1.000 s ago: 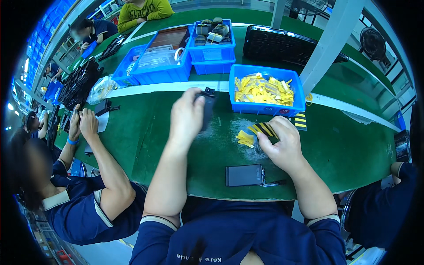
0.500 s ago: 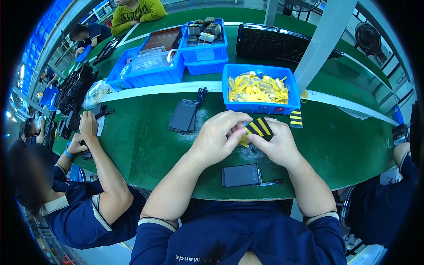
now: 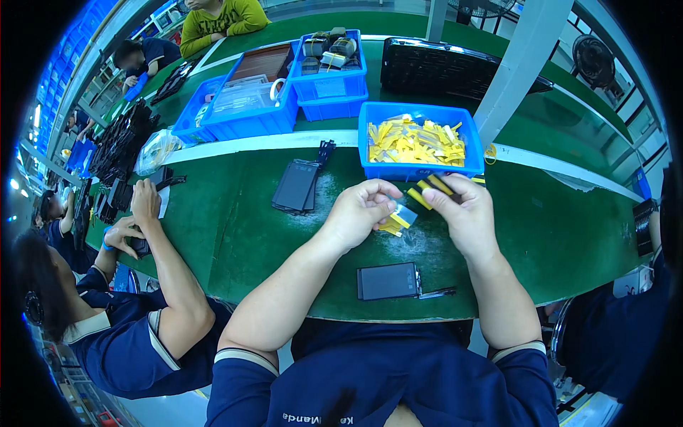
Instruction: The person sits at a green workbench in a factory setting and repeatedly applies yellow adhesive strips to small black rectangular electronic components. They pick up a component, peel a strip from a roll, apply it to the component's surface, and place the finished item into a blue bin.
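Note:
My left hand (image 3: 358, 215) is closed, pinching clear-and-yellow film pieces (image 3: 404, 215) between thumb and fingers over the green table. Up and to the right, my right hand (image 3: 466, 208) grips a black-and-yellow striped sheet (image 3: 421, 198), its thumb lying across the stripes. A gap separates the sheet from the film pieces. Nearer my body lies a flat dark rectangular pack (image 3: 386, 282) with a thin connector strip at its right end. Beyond my left hand rests a stack of similar dark packs (image 3: 294, 187).
A blue bin (image 3: 366, 171) of yellow film pieces stands just beyond my hands. Farther back are blue bins (image 3: 265, 122) of parts and a black tray (image 3: 445, 70). A metal post (image 3: 523, 64) rises at right. At left, a co-worker's hands (image 3: 142, 206) handle dark parts.
My hands have drawn apart. The striped sheet has moved up and right with my right hand, and the film pieces in my left hand now show more.

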Motion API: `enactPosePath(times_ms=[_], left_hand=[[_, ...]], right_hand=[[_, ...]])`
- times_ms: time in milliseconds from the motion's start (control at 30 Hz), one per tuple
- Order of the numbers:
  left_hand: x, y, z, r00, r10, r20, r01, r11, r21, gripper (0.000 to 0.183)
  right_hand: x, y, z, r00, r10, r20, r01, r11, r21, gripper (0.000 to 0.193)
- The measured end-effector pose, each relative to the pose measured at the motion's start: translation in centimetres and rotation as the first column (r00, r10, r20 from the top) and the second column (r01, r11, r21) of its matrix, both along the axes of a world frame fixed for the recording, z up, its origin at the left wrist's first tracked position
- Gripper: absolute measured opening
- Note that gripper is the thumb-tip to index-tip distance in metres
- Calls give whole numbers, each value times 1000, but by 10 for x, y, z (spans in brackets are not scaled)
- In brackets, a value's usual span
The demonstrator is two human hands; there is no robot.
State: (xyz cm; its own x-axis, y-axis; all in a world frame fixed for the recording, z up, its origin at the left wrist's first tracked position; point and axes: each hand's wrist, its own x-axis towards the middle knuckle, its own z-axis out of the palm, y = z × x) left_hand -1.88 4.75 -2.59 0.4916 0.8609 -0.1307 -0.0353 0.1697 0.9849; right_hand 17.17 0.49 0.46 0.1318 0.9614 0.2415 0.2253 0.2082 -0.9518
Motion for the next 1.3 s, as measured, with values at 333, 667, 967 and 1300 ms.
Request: enactPosePath(times_ms=[333,667,967,1300], left_hand=[[5,-28,27,775,367,-515,285,524,802,29],[1,-41,39,732,-121,-670,537,707,460,30],[-5,-28,27,984,-21,-176,70,960,273,25],[-3,-29,21,998,-54,31,46,974,223,24]], right_hand=[[-4,-6,10,984,-32,175,7,990,141,18],[-8,-7,17,974,-69,218,-2,950,312,15],[-10,-10,19,975,15,222,-71,966,249,11],[-4,-10,22,952,48,303,-121,967,226,9]])
